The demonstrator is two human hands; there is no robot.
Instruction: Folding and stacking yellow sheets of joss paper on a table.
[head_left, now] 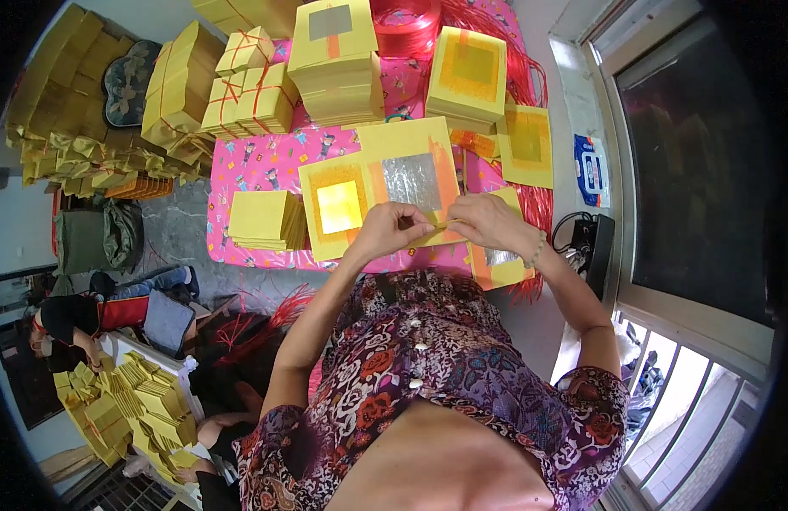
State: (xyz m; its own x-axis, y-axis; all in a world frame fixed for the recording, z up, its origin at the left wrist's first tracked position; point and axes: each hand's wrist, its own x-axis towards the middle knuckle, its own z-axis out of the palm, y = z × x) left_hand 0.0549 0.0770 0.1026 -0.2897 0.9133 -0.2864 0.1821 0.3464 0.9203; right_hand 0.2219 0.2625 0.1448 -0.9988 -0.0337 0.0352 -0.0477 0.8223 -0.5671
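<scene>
Both my hands meet over the near edge of a yellow paper sheet (pixel 381 140) that bears a silver foil square and an orange strip. My left hand (pixel 396 230) pinches that edge, apparently curled up into a narrow fold, between thumb and fingers. Close beside it, my right hand (pixel 494 223) has its fingers closed on the same folded edge. To the left lies a yellow sheet with a gold foil square (pixel 339 209), partly overlapped. Another silver-foil sheet (pixel 502 271) shows below my right wrist. Farther left sits a stack of folded yellow paper (pixel 264 220).
A pink patterned cloth (pixel 279 162) covers the table. Tall yellow paper stacks (pixel 339 85), tied bundles (pixel 256 98) and red plastic strands (pixel 407 25) fill its far side. A blue-white packet (pixel 592 170) lies by the window. People handle yellow paper piles (pixel 147 400) at lower left.
</scene>
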